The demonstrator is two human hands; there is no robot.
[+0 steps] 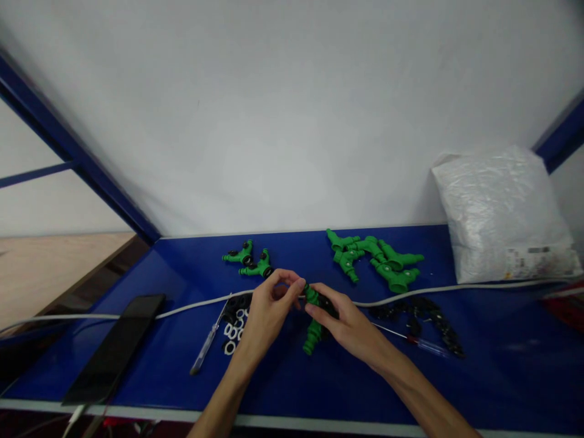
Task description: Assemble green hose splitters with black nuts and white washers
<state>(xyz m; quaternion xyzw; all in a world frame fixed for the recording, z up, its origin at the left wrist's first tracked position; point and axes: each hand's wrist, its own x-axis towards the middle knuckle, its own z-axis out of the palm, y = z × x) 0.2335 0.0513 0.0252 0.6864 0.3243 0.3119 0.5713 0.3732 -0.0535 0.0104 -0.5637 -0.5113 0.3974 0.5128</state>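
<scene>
My right hand [342, 313] grips a green Y-shaped hose connector [314, 331] between thumb and fingers, one of its ends pointing down toward me. Dark parts of the connector show partly behind those fingers. At its upper end, my left hand [276, 301] is closed in a pinch, thumb against forefinger. What the left fingertips hold, if anything, is too small to make out. Left of that hand lie white and black rings [232, 331], partly covered by it. Just beyond are two green connectors with black parts [258, 264].
Several green connector bodies [395, 267] lie at the back right. Small black parts [429, 316] and a screwdriver [429, 347] are to the right; another screwdriver [205, 348] is left. A white cable [196, 303] crosses the blue table, over a black phone-like slab [116, 347]. A plastic-wrapped package [506, 213] stands right.
</scene>
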